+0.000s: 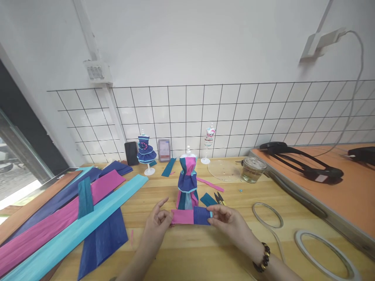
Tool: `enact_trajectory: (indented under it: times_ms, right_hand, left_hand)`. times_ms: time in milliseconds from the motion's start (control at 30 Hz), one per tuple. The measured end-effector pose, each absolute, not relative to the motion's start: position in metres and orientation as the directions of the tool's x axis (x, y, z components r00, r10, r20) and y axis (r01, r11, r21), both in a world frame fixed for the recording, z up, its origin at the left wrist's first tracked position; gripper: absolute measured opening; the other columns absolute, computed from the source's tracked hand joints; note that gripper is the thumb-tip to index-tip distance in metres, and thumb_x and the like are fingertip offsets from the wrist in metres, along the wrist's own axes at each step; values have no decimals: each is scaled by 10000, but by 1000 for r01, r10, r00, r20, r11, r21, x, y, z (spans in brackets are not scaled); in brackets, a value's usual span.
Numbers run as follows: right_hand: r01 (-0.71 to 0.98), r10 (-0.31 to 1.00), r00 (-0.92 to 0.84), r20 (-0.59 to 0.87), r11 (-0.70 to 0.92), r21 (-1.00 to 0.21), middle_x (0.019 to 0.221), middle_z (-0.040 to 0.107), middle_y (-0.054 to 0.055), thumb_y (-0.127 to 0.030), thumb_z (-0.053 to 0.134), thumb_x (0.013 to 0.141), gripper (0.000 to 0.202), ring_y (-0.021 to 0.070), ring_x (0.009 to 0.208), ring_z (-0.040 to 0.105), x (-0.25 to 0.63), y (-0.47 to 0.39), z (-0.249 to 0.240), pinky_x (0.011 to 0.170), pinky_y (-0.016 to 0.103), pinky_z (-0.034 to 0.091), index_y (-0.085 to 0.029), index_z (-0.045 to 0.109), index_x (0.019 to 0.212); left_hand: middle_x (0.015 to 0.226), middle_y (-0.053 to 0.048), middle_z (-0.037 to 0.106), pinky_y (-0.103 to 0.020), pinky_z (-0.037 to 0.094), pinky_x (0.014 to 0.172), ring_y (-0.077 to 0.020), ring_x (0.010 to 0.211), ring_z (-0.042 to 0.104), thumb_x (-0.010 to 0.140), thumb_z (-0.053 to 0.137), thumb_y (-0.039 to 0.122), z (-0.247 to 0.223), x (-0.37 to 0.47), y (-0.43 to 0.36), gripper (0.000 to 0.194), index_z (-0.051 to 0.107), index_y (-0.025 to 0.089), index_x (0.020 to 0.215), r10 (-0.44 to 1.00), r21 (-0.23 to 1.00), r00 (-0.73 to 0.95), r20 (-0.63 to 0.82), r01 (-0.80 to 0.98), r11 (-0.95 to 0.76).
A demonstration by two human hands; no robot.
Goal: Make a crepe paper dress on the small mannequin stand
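Note:
A flat strip of crepe paper (183,216), pink on the left and dark blue on the right, is stretched level between my hands. My left hand (159,218) pinches its pink end with thumb and finger. At the blue end, where a bit of light blue shows, my right hand (227,222) has a pinch grip. Just behind the strip stands a small dress form (187,175) in a pink, teal and dark blue paper dress; the strip covers its base. Black snips (219,198) and a teal paper piece (208,199) lie beyond my right hand.
Long coloured paper strips (102,214) cover the left of the table. Two more dress forms, one blue-dressed (145,150) and one mostly bare (209,140), stand at the back. A glass jar (253,170) and tape rolls (268,215) are to the right, beside an orange surface (351,187).

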State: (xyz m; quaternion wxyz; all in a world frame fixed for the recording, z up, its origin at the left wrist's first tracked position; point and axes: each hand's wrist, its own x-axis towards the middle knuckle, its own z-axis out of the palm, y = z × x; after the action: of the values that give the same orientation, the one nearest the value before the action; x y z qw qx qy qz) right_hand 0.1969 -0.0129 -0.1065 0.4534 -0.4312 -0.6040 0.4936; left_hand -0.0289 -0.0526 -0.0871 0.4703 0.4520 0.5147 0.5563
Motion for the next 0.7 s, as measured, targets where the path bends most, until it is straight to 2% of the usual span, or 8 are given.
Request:
enact_trajectory:
  times_ms: [167,333,467,567,633,700]
  right_hand:
    - [117,960,-211,186,214,-970,649,572,-4,-258,675,664,224,136,628,537,196,-14,-107,616,262,449,-191,714,875]
    - [159,950,-193,243,275,-948,657,596,10,-284,680,673,190,149,626,556,195,-17,-101,600,266,469,-208,731,840]
    - [125,965,-174,198,221,-967,663,619,18,-347,703,657,242,156,628,563,194,-20,-95,605,269,476,-208,734,854]
    - [76,970,-187,152,168,-983,666,629,19,-379,720,637,295,154,615,560,193,-24,-90,592,264,476,-210,733,879]
    - [40,968,-202,146,157,-987,645,621,12,-376,729,632,292,144,595,550,192,-28,-86,577,254,472,-213,734,875]
    - [3,964,-220,151,156,-988,629,611,6,-361,736,635,263,135,583,542,191,-32,-83,571,245,471,-219,737,856]
  left_hand:
    - [529,83,463,-236,369,604,-110,550,446,705,636,417,-89,-29,-52,732,350,117,1309,989,998,-142,33,-42,-39]
    - [525,68,511,-237,376,601,-121,556,482,671,675,418,-86,-27,-54,716,417,126,1272,974,994,-219,53,-77,-72]
    - [689,-30,642,-281,417,668,-175,685,585,707,647,463,-80,-22,-60,727,373,129,1292,993,954,-112,-47,-298,11]
    - [758,-81,660,-313,445,657,-208,715,623,732,590,528,-80,-16,-63,724,347,138,1290,990,879,18,-139,-459,131]
    - [723,-57,642,-287,446,595,-183,648,620,737,576,540,-84,-13,-63,687,363,150,1261,982,870,47,-183,-457,185]
    - [650,-2,599,-235,411,493,-139,541,582,724,590,539,-88,-12,-60,638,400,166,1205,979,905,-5,-205,-382,187]
